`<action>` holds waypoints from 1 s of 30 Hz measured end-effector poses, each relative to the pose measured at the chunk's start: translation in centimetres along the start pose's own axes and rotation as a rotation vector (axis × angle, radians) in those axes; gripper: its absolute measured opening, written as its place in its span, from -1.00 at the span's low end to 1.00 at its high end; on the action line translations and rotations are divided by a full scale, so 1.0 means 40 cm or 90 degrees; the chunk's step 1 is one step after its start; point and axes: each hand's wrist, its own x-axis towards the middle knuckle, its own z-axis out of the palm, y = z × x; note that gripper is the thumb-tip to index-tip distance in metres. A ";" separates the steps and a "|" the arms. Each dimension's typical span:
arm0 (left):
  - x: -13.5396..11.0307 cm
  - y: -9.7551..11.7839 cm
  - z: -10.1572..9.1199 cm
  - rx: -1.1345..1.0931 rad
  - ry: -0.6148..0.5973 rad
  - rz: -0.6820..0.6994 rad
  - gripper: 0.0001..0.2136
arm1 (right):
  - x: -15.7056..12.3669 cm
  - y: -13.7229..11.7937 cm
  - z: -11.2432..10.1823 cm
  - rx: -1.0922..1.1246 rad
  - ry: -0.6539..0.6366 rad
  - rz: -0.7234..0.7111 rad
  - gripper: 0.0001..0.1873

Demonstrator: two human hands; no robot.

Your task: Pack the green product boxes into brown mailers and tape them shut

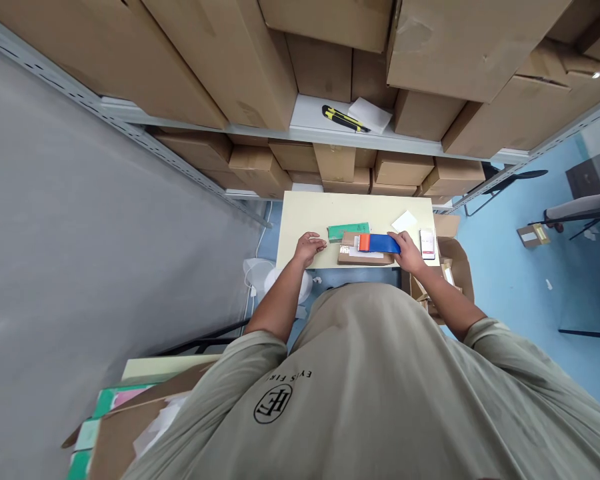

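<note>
My right hand [406,251] grips the end of a flat blue packet with an orange band [377,243]. The packet lies across a flat cardboard package [365,258] with white labels on it. My left hand [310,248] rests open at the table's near edge, holding nothing, just left of that package. A green box [349,232] lies beyond the package, on the cream tabletop [320,217]. To the right of my right hand are a white-and-red card package [427,244] and a white paper sheet [405,221].
Metal shelves [300,130] full of cardboard boxes [335,163] rise beyond the table, with a yellow-and-black utility knife [344,119] on one shelf. An open cardboard box [453,267] stands right of the table. A grey wall [90,220] runs along the left.
</note>
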 end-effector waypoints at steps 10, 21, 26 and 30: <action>-0.004 -0.093 0.068 0.026 -0.018 -0.069 -0.49 | 0.011 0.001 0.014 0.007 -0.009 -0.006 -0.10; 0.001 -0.076 0.102 0.271 0.000 0.032 -0.24 | 0.015 -0.006 0.010 0.022 -0.015 -0.020 -0.16; -0.012 0.007 0.056 0.461 -0.069 0.311 -0.18 | 0.017 -0.004 0.014 0.032 -0.010 -0.035 -0.16; -0.041 0.045 0.072 0.618 -0.310 0.472 0.33 | 0.019 0.005 0.010 0.039 -0.015 -0.050 -0.16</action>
